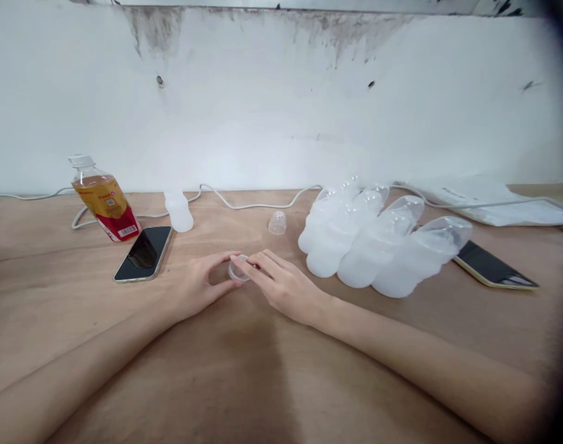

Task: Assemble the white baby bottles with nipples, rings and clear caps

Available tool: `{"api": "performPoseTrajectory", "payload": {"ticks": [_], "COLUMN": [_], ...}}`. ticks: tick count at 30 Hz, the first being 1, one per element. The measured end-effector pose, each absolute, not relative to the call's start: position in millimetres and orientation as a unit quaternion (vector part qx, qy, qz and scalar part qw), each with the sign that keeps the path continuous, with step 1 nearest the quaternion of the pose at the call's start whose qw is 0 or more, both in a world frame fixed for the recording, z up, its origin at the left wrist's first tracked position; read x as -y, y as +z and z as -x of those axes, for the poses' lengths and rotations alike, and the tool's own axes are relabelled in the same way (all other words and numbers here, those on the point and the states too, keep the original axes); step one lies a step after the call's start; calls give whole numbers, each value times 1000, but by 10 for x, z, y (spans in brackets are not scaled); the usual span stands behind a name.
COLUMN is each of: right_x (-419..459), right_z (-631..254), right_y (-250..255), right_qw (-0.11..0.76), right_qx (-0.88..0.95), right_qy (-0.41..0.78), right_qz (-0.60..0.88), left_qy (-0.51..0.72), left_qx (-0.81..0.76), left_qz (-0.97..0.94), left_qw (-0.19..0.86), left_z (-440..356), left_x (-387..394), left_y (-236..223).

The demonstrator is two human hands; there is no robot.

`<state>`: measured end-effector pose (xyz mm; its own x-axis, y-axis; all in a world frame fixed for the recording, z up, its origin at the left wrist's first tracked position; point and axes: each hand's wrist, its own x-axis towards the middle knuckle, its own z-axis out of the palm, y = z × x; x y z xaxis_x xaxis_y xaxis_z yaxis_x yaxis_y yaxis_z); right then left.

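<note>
A white wall rose behind the far edge of a wooden tabletop, whose light brown surface showed fine grain and a dark line on the left. High on the wall, grey-brown stains spread beneath a horizontal edge, left of centre and again towards the right. Lower sat two small dark marks, one left, one right, with a fainter scuff farther right. Pale light brightened the wall's lower middle; a soft shadow lay across the near tabletop.
</note>
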<state>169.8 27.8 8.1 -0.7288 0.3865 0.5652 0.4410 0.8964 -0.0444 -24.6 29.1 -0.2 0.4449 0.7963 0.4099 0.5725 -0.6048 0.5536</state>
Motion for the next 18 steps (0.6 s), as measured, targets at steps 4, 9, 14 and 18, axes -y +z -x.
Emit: {"api": "performPoseTrajectory", "payload": {"ticks": [4, 9, 14, 18], "right_x": [-227, -281, -329, -277], "right_z": [-1683, -1660, -1656, -1654], "right_y": [120, 101, 80, 76], "right_qw": [347, 404, 345, 358], "right_qx": [904, 772, 743, 781], "right_qy": [53, 302, 434, 327], "right_qz": [245, 388, 375, 394], "left_qy": [331, 334, 342, 352], "left_qx": [-420, -404, -359, -407], "left_qz": [-833, -841, -857, -824], "left_qw": [144, 134, 141, 176], "left_z": [254, 223, 140, 100], "left_x": [-276, -256, -247, -241], "left_y": [-2, 43, 55, 48]}}
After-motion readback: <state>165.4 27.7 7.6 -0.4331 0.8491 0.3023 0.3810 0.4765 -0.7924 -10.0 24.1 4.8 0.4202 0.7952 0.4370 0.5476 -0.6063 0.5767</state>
